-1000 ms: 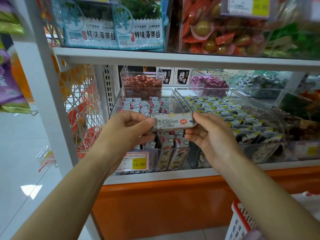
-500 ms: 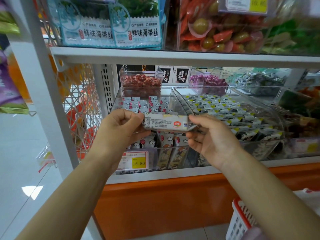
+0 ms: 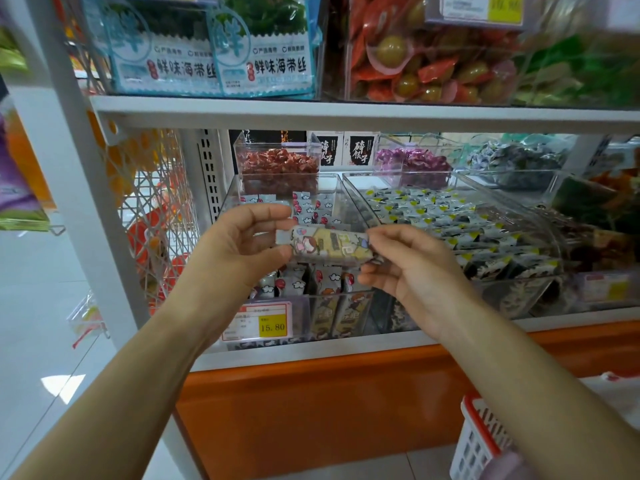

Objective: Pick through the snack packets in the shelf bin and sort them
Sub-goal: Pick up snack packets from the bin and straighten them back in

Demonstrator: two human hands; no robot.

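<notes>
Left hand [image 3: 239, 244]: curled, thumb below and fingers above, pinching the left end of the snack packet [image 3: 329, 245]
Right hand [image 3: 408, 268]: thumb and forefinger nipped on the packet's right end; other fingers loosely bent underneath, holding nothing else
Snack packet: held level between both hands, long side left to right, cartoon print facing the camera; in the air over the front half of the shelf bin [image 3: 302, 308], not touching it
Shelf bin: clear plastic, on the lower shelf, leftmost of the front row; grey packets with red marks [image 3: 308, 206] lying further back, more packets standing upright against the front wall [image 3: 329, 306]
Price tag [image 3: 265, 322]: on the bin's front, yellow patch reading 15.80
Neighbouring bin [image 3: 360, 199]: clear, just right of the first, filled with grey packets with yellow marks
Behind the bins: a clear box of red sweets [image 3: 278, 164]; a box of purple sweets [image 3: 412, 161] to its right
Upper shelf [image 3: 311, 114]: blue seaweed packs [image 3: 270, 60] above the left side, red packets with green fruit beside them
Below: orange base panel [image 3: 311, 403]; red and white basket [image 3: 479, 434] at lower right, partly hidden by the right forearm
</notes>
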